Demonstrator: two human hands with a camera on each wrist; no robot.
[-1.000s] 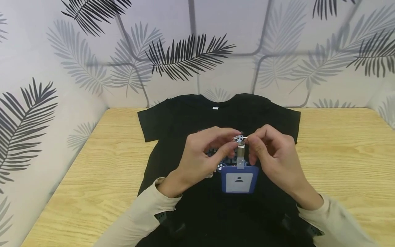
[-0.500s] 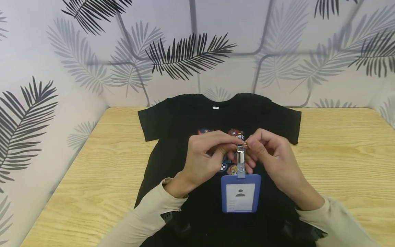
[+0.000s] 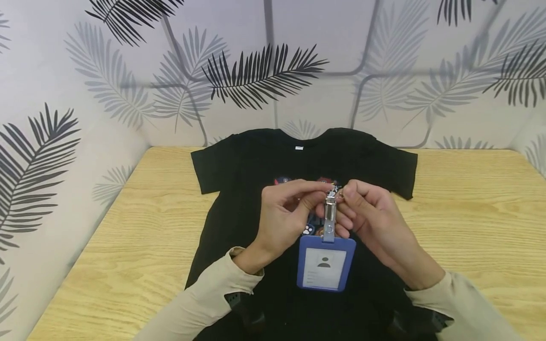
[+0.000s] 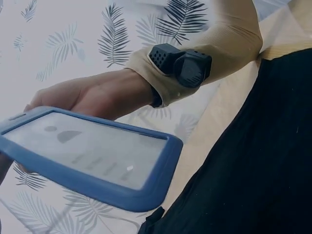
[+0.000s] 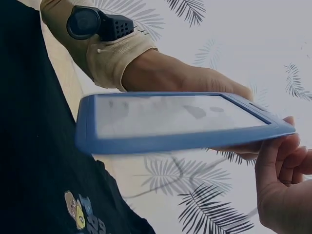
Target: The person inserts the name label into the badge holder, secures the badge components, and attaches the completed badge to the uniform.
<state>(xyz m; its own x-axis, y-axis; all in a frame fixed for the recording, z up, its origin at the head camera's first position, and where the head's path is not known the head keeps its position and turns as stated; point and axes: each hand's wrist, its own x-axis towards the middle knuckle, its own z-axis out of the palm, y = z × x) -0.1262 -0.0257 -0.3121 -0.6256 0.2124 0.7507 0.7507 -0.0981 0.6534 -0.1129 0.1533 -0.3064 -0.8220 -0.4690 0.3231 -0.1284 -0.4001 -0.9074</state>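
A blue badge holder (image 3: 302, 267) with a white card hangs below both hands, its lower edge swung slightly left. A clear strap (image 3: 329, 230) joins it to a silver metal clip (image 3: 330, 210). My left hand (image 3: 283, 213) pinches the top of the clip between thumb and forefinger. On the right, my right hand (image 3: 375, 218) pinches a small metal part beside the clip's top, with its other fingers loosely bent behind. The fingertips partly hide that part. In both wrist views, the badge holder (image 4: 92, 192) crosses in front and covers much of the hands.
A black T-shirt (image 3: 239, 213) with a cartoon print lies spread on the wooden table (image 3: 460, 208), beneath the hands. Leaf-patterned sheeting (image 3: 298, 28) stands behind the table and along its left side.
The badge holder has dropped from a tilted, higher position to hang more squarely, then swung a little left. Both hands have shifted slightly, still pinching at the clip's top.
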